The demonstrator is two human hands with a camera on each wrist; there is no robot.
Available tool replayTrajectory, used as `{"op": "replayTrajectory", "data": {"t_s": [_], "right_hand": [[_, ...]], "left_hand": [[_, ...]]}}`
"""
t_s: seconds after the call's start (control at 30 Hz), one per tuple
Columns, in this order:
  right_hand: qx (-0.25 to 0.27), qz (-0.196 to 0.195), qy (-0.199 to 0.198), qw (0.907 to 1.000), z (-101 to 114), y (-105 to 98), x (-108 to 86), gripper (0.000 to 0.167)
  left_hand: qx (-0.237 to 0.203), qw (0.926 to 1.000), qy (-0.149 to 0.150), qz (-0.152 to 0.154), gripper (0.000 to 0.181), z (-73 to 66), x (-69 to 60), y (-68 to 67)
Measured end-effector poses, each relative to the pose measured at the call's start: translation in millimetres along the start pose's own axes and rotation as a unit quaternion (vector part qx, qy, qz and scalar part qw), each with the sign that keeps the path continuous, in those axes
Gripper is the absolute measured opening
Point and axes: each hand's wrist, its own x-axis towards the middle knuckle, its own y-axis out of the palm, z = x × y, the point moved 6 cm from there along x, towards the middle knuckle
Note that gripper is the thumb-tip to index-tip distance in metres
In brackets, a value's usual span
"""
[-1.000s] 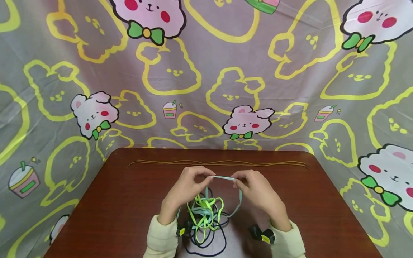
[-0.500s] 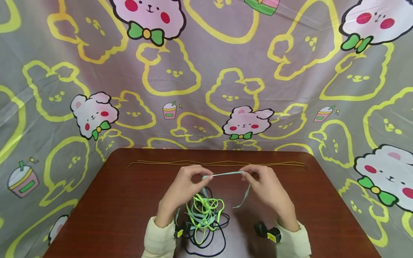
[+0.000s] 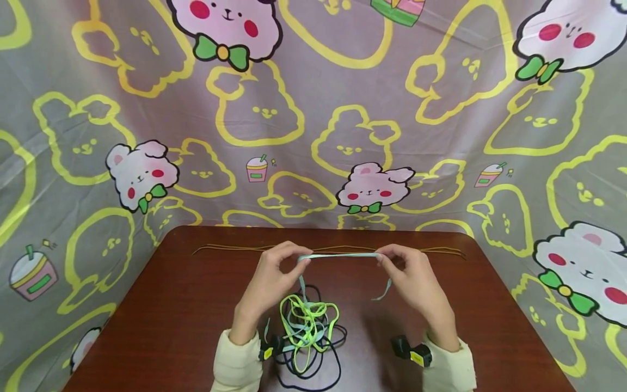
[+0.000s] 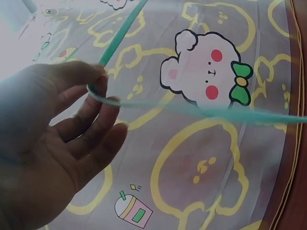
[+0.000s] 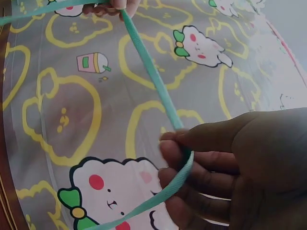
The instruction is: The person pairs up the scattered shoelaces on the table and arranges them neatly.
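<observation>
A flat light-blue shoelace [image 3: 343, 255] runs taut and nearly level between the two hands above the table. My left hand [image 3: 269, 277] pinches it between thumb and fingers; from there one part hangs down to the tangle below. In the left wrist view the lace [image 4: 158, 109] bends at the fingertips of the left hand [image 4: 62, 143]. My right hand [image 3: 416, 275] pinches the other side, and a short loose end dangles beneath it. The right wrist view has the lace [image 5: 151, 67] passing across the fingers of the right hand [image 5: 211, 167].
Beneath the hands lies a tangle of neon yellow lace [image 3: 320, 311], light-blue lace and black cord [image 3: 339, 365] on the brown table [image 3: 171, 305]. Thin brown cords [image 3: 230, 248] stretch along the far edge. A patterned curtain [image 3: 303, 81] surrounds the table's back and sides.
Both hands have moved apart and a little away from the tangle. The taut stretch of lace between them has lengthened, and the loose end under the right hand has grown shorter.
</observation>
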Motion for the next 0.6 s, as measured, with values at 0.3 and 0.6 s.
{"op": "replayTrajectory", "data": {"t_s": [0.3, 0.6], "right_hand": [[0.000, -0.079, -0.028, 0.9965, -4.1, -9.3, 4.5, 0.008], [0.001, -0.123, -0.028, 0.9920, -9.2, -15.3, 6.0, 0.016]], "left_hand": [[-0.017, 0.9959, 0.028, -0.084, 0.020, 6.3, -0.7, -14.1], [-0.024, 0.9850, 0.059, -0.160, 0.025, 11.5, 1.5, -26.7]]}}
